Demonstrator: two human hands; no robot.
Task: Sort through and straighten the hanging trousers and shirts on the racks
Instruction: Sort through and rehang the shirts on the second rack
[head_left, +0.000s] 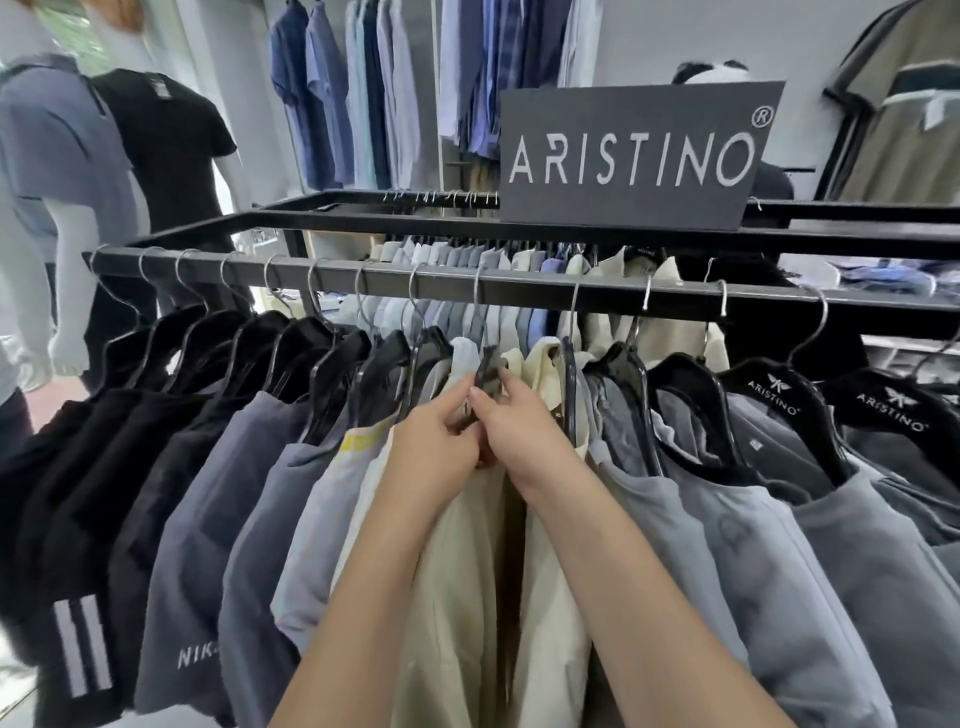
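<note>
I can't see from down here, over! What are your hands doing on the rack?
Left hand and right hand both pinching the dark hanger among cream garments. Hook on the rail. Neighbouring hangers crowd close.

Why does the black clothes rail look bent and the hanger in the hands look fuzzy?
In the head view, the wide-angle lens curves the black metal rail; the dark plastic hanger pinched by the left hand and right hand is smeared by motion; the grey ARISTINO sign stays sharp; lighting is soft, even.
</note>
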